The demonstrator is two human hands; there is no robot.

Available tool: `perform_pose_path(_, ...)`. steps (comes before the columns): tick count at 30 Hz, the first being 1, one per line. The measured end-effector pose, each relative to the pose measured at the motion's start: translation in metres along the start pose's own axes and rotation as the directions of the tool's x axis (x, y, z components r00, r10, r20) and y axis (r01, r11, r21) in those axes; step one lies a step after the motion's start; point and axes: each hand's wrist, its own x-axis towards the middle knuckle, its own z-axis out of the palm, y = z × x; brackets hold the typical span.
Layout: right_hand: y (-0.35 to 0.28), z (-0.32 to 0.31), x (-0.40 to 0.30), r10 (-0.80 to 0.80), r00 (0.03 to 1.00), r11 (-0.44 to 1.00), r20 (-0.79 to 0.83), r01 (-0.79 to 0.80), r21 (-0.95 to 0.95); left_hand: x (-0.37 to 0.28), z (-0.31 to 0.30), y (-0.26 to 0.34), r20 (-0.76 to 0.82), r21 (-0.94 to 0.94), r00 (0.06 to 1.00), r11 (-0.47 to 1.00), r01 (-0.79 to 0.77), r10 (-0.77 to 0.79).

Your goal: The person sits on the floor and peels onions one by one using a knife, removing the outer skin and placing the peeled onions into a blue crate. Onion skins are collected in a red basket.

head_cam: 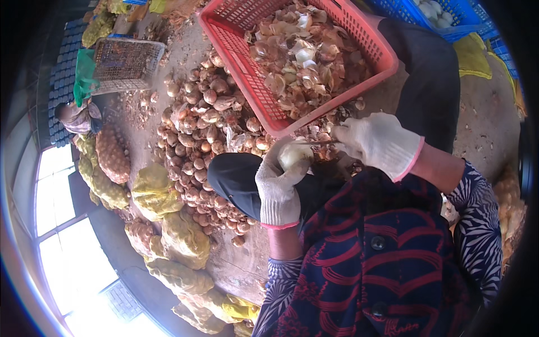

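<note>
My left hand, in a white knit glove with a pink cuff, grips a pale, mostly peeled onion. My right hand, gloved the same way, is closed around a small knife. Its thin blade reaches left to the upper side of the onion; whether it cuts in cannot be made out. The knife's handle is hidden in the glove. Just beyond both hands sits a red plastic crate holding loose onion skins. Unpeeled onions lie heaped on the floor to the left.
Full mesh sacks line the left side. Farther off are a grey crate with a green bag and another person. A blue crate with pale onions stands at upper right. My bent knee adjoins the heap.
</note>
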Motion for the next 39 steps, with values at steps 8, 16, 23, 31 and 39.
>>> perform_pose_path(8,0.039,-0.008,-0.003,0.218,0.972,0.921,0.09,-0.235,0.311,-0.002,0.001,0.005,0.161,-0.032,0.978,0.989,0.142,-0.135)
perform_pose_path(16,-0.001,0.01,0.008,0.086,0.996,0.797,-0.006,-0.066,0.601,0.003,0.01,0.009,0.345,0.069,0.915,0.978,0.196,-0.208)
perform_pose_path(23,-0.009,0.013,0.015,0.205,0.965,0.782,0.166,-0.263,0.565,0.006,0.008,0.006,0.437,0.194,0.878,0.974,0.12,-0.195)
perform_pose_path(31,-0.008,0.05,0.028,0.331,0.939,0.842,-0.097,-0.248,0.479,0.004,0.019,-0.002,0.201,-0.085,0.976,0.992,0.098,-0.079)
perform_pose_path(39,-0.009,0.062,0.027,0.44,0.877,0.814,-0.195,-0.297,0.498,0.002,0.02,-0.049,0.034,-0.235,0.998,0.971,-0.039,0.049)
